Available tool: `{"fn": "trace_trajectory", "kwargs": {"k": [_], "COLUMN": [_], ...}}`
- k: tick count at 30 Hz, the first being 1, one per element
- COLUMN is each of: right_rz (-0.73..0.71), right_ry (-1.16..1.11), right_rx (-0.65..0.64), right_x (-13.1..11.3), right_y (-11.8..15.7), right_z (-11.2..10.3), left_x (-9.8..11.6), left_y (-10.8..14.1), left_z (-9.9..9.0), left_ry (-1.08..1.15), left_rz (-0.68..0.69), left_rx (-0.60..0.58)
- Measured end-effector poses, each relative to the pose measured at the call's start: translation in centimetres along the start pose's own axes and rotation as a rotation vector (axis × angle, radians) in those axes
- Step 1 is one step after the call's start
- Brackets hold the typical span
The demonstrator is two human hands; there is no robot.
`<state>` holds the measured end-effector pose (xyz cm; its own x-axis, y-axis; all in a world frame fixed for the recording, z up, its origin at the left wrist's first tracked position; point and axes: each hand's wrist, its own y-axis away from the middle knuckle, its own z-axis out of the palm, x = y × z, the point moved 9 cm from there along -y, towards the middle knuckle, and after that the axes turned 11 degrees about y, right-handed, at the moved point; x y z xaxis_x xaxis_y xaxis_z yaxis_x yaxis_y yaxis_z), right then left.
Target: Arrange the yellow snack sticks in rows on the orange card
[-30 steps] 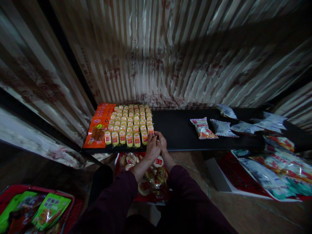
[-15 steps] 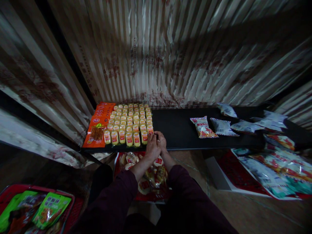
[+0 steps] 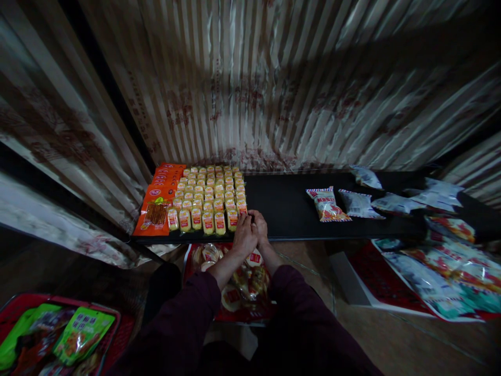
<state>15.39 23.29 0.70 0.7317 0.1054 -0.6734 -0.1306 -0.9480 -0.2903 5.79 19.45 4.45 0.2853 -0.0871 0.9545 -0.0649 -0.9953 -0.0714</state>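
Observation:
Rows of small yellow packaged cakes point(image 3: 208, 222) stand at the left part of a black shelf point(image 3: 274, 203), beside orange snack packets point(image 3: 155, 206). My left hand point(image 3: 245, 233) and my right hand point(image 3: 260, 227) are together at the shelf's front edge, by the right end of the front row. Both hands' fingers are closed around the same small spot, touching the last cake or just beside it. What lies between the fingers is hidden.
Below my hands is a red tray of packaged cakes point(image 3: 230, 298). Chip bags point(image 3: 329, 204) lie on the shelf's right part. A white-edged red box point(image 3: 385, 282) with more bags sits lower right. A red basket point(image 3: 113, 326) of snacks is lower left.

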Motion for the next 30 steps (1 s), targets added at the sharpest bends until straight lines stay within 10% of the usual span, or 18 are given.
{"fn": "trace_trajectory", "kwargs": {"k": [30], "right_rz": [-0.088], "right_ry": [-0.048], "right_rx": [0.030], "right_x": [-0.13], "right_y": [0.24], "right_z": [-0.25], "left_x": [-0.68], "left_y": [-0.05], "left_z": [0.71], "left_ry": [-0.177], "left_rz": [0.070], "left_rx": [-0.055]}}
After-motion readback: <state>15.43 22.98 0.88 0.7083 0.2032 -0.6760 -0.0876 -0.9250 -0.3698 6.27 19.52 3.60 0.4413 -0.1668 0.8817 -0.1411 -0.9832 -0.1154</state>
